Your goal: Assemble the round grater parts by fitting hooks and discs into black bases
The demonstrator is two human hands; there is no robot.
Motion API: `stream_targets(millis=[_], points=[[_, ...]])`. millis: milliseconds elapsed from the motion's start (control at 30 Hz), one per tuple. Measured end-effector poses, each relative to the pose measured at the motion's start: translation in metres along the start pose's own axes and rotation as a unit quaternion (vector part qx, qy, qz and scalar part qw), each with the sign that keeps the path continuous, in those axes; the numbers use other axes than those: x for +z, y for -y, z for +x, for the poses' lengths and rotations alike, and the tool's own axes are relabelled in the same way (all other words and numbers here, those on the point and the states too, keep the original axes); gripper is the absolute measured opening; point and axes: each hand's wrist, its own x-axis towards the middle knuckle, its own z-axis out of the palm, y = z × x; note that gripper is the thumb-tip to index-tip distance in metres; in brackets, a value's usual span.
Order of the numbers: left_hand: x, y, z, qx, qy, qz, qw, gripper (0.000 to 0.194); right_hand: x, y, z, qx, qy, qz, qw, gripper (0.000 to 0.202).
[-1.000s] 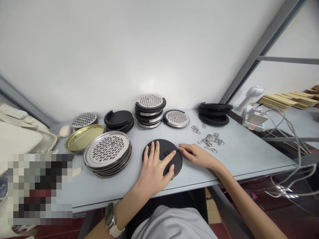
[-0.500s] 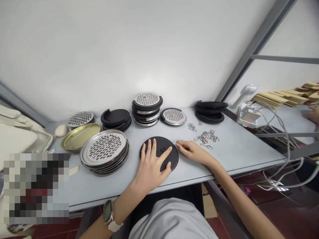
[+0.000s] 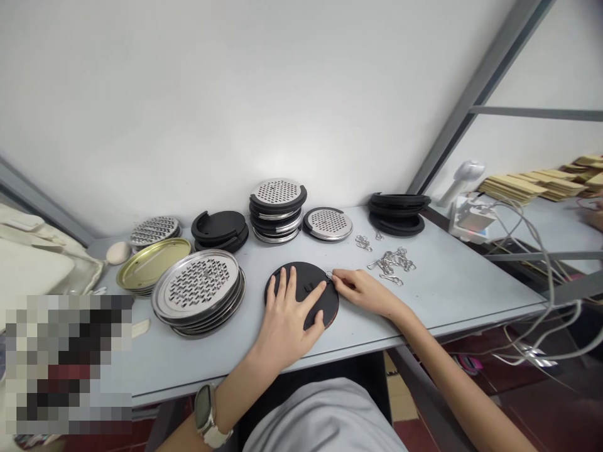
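Note:
My left hand (image 3: pixel 291 312) lies with spread fingers on a round black plastic disc (image 3: pixel 306 276), pressing it against the table. At the disc's right edge, my right hand (image 3: pixel 357 288) is closed in a pinch on a small wire hook (image 3: pixel 329 274). Only part of this hook shows by the fingertips; the hook meets the disc's rim. Behind my right hand lies a loose pile of wire hooks (image 3: pixel 392 260), with a smaller group of hooks (image 3: pixel 362 243) farther back. To the left of my left hand stands a stack of round metal graters (image 3: pixel 200 282).
Gold-coloured round plates (image 3: pixel 153 263) and black holders (image 3: pixel 219 229) sit at the left back. Along the wall are a stack of graters in black holders (image 3: pixel 277 194), a single grater (image 3: pixel 328 221) and more black holders (image 3: pixel 396 223). Cables (image 3: pixel 544 263) hang at right.
My hands keep almost the same place on the disc and the hook. The view has shifted slightly. No object on the table has visibly moved.

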Motion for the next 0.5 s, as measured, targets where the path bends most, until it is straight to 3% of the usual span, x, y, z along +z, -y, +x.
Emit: stream_targets(millis=[500], points=[[0.0006,-0.0003,-0.0014,0.005,0.019,0.0,1.0,0.059,0.0004,-0.0011,-0.0048,0.015,-0.026,0.023,0.999,0.025]])
